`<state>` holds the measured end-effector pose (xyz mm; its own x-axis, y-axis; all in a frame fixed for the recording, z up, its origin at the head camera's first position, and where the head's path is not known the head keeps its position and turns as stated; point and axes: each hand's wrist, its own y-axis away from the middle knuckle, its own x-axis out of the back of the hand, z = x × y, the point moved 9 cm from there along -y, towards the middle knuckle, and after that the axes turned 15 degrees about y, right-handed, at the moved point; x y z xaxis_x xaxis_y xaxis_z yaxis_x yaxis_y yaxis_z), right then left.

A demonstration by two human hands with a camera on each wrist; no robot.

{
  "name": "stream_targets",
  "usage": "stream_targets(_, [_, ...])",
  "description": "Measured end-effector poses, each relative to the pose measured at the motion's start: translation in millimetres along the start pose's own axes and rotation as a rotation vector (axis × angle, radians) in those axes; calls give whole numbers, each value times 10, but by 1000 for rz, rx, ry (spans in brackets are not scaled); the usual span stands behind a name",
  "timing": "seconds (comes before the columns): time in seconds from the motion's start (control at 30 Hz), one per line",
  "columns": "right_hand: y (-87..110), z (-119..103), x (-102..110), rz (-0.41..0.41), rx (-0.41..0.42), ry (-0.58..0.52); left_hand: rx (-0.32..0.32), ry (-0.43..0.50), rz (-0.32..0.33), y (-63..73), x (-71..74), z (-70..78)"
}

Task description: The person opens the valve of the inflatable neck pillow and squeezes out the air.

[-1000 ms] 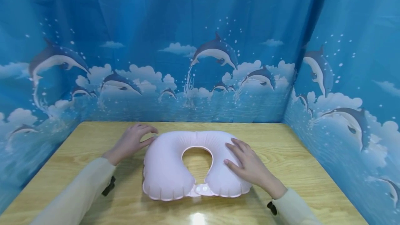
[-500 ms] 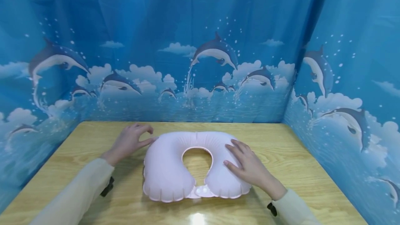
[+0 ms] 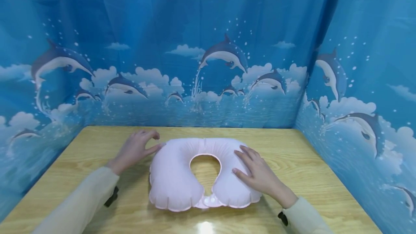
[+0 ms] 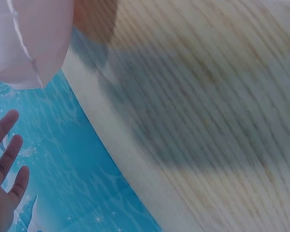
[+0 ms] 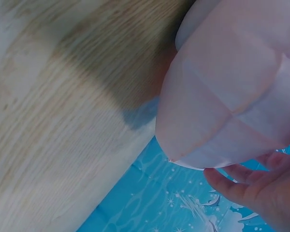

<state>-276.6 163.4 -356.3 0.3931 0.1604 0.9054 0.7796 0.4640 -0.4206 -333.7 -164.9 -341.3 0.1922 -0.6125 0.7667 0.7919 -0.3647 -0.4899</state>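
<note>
A pale pink, puffed-up inflatable neck pillow lies on the wooden table, its two arms joined by a small strap at the near side. My left hand is at its far left corner, the thumb tip at the pillow's edge and a gap between thumb and forefinger. In the left wrist view, several fingers are spread below the pillow. My right hand rests on the pillow's right arm with the fingers laid along it. In the right wrist view, fingers lie against the pillow.
Behind the table hangs a blue curtain printed with dolphins and clouds, and a similar one hangs on the right. Dark bands show at both light-coloured sleeves.
My left hand has drawn back slightly to the left from the pillow's corner. The pillow has sunk or shifted very slightly toward me. My right hand stays on it.
</note>
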Motion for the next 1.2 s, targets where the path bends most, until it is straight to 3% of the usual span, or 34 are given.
stream_targets(0.5, [18,-10,-50,-27,-7,-21,47,48,-35,52,-91,19])
stream_targets(0.9, [-22,-5,-74,-42,6,-12,234,175,-100,131,-221,-123])
stream_targets(1.2, [-91,4,-92,-108,8,-15,304,279,-139,216,-325,-205])
